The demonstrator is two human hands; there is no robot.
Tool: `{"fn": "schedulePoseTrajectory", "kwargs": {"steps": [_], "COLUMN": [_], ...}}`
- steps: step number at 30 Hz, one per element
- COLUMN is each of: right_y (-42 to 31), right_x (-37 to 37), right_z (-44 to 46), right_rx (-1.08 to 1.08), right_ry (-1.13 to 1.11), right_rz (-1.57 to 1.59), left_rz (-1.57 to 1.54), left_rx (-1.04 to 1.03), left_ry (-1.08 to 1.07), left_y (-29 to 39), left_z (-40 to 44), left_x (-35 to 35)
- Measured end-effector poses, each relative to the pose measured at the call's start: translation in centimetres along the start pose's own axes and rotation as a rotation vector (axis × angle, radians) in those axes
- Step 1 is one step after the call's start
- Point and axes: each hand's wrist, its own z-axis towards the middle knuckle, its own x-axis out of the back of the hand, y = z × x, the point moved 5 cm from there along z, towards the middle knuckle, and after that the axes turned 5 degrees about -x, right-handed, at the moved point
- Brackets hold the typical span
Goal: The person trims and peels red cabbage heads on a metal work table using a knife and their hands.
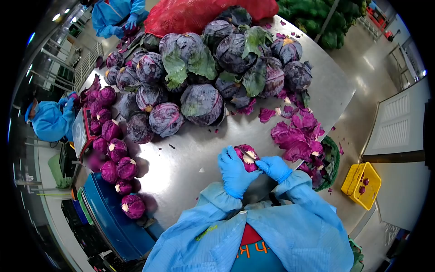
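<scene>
Both my hands wear blue gloves and meet at a peeled red cabbage (247,156) above the steel table's near edge. My left hand (233,172) is wrapped round the cabbage's left side. Closed at the cabbage's right side, my right hand (275,168) holds a knife, whose dark blade (248,155) lies across the pale stem; its handle is hidden in the glove. Unpeeled cabbages (201,104) with dark outer leaves are heaped beyond my hands. Peeled purple cabbages (126,167) stand along the left side. Loose purple leaves (297,136) lie to the right.
A red mesh sack (199,16) lies behind the heap. At right are a green basket (334,163) of leaves and a yellow crate (373,186). A blue bin (111,217) is at lower left. Two people in blue (50,120) work at far left and top left.
</scene>
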Motion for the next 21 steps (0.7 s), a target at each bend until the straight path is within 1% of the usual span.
{"fn": "schedulePoseTrajectory", "kwargs": {"steps": [3,6,9,12,13,14,15,18,21], "right_y": [-1.0,-2.2,-2.0,-2.3,-0.7,1.1,2.0,3.6,-4.6], "right_x": [0.6,1.0,0.6,1.4,2.6,3.7,4.8,4.0,4.4], "right_z": [0.5,0.6,1.5,1.2,2.3,2.4,2.8,2.5,-0.7], "right_rx": [-0.02,-0.239,0.017,0.119,0.089,0.023,-0.036,-0.091,-0.04], "right_ry": [0.002,-0.1,0.092,0.463,0.466,0.495,0.516,0.477,0.429], "right_rz": [0.075,0.089,-0.248,-0.611,-0.606,-0.32,-0.037,0.448,0.112], "left_rz": [0.003,-0.025,-0.065,-0.057,-0.055,-0.052,-0.047,-0.034,-0.039], "left_rx": [0.052,0.087,0.102,0.122,0.113,0.103,0.081,0.048,0.013], "left_ry": [-0.008,-0.041,-0.046,-0.06,-0.082,-0.101,-0.056,0.0,0.019], "left_y": [0.2,0.1,-0.1,-0.2,0.2,0.3,0.3,-0.3,-0.4], "left_z": [0.3,1.0,1.5,1.3,1.1,1.2,1.4,-0.3,-0.1], "left_x": [-0.2,-0.2,-0.1,-0.1,0.3,0.5,0.6,0.0,-0.1]}}
